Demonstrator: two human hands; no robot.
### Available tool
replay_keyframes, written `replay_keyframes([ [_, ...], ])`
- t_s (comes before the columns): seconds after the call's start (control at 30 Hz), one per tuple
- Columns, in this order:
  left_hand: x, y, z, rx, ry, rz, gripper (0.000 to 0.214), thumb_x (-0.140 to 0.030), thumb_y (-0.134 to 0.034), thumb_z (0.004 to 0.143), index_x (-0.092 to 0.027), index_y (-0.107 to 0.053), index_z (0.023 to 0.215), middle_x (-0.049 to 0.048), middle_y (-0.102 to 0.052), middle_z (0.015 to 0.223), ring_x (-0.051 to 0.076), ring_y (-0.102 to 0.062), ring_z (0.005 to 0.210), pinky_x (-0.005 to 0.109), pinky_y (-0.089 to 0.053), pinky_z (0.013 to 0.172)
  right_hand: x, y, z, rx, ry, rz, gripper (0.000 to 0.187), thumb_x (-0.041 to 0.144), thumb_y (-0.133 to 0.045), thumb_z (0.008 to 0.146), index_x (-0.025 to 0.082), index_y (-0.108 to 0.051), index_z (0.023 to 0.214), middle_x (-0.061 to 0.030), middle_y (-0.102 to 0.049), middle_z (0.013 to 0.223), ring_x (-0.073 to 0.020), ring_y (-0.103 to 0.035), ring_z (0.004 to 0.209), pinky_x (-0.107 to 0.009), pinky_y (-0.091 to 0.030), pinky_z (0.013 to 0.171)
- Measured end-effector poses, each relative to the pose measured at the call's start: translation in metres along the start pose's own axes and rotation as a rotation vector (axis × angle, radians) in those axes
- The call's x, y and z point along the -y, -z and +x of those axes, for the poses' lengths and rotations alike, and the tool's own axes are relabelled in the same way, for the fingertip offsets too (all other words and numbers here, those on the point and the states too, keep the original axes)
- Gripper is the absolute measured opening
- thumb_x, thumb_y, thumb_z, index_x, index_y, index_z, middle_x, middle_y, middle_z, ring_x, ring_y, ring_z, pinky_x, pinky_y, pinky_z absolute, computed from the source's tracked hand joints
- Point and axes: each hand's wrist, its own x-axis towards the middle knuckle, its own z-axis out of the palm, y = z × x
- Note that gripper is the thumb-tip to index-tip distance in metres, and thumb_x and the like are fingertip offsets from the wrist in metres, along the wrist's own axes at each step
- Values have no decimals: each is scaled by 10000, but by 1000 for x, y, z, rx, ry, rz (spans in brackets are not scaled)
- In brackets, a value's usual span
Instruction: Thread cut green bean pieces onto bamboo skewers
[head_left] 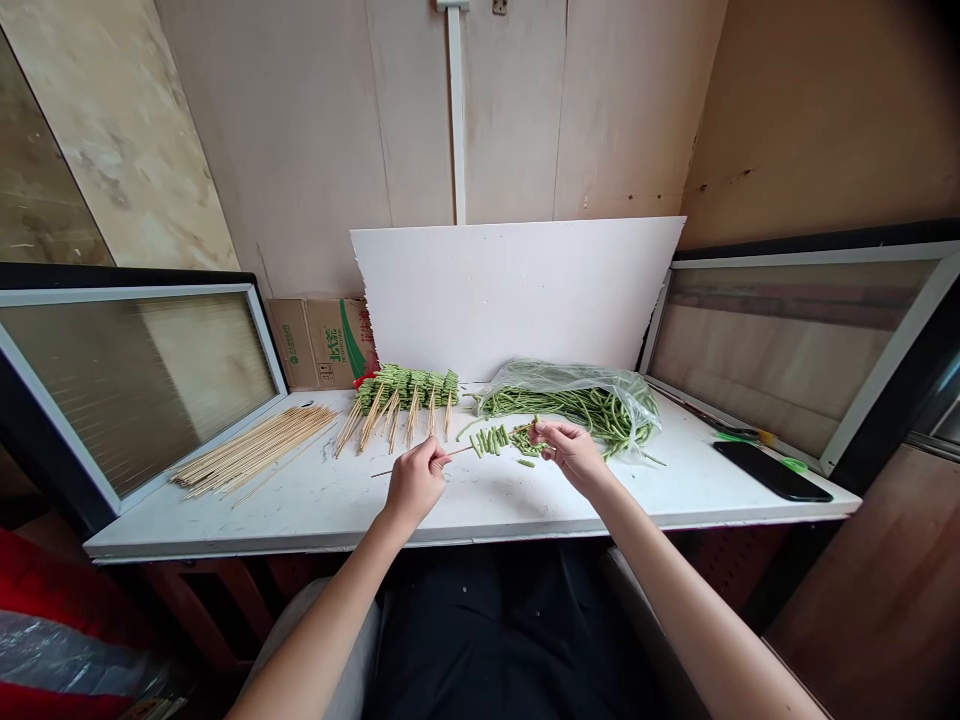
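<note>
My left hand point(416, 487) is closed round a bamboo skewer point(459, 451) that points right and carries several short green bean pieces point(490, 441) side by side. The skewer's other end sticks out to the left of the fist. Thumb and forefinger of my right hand point(577, 458) pinch a small green bean piece point(535, 421), to the right of the skewer's tip and apart from it. Under and beside those fingers lie cut bean pieces point(523, 438), partly hidden. Behind the right hand, long green beans point(585, 408) lie in a clear plastic bag point(555, 374).
Loaded bean skewers point(409, 388) are stacked at the back left of the white table point(330, 515). Loose bamboo skewers point(255, 450) lie further left. A phone point(772, 472) rests at the right edge. A cardboard box point(322, 342) and white board point(517, 295) stand behind; framed panels flank both sides.
</note>
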Motion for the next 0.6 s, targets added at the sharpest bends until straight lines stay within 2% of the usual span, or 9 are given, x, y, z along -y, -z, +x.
replay_keyframes([
  [0.27,-2,-2,0,67,20,-68,181,-92,-558,903,-227,-595,788,24,-728,770,197,-696,728,285,-473,655,-11,8,4,33,-130,154,334,475,-925,725,211,-804,889,-43,-747,856,-136,-590,678,-243,-408,520],
  [0.4,-2,-3,1,108,62,-126,152,-139,-578,919,-221,-614,796,19,-705,717,187,-675,666,284,-473,624,-5,3,1,5,-46,103,314,489,-908,749,221,-794,867,-17,-692,791,-134,-555,680,-245,-437,556],
  [0.6,3,0,4,135,72,-170,167,-197,-554,967,-216,-633,821,0,-661,651,168,-628,602,274,-466,632,7,-7,-2,36,69,58,310,489,-937,718,241,-816,859,-12,-685,783,-138,-535,685,-272,-419,574],
])
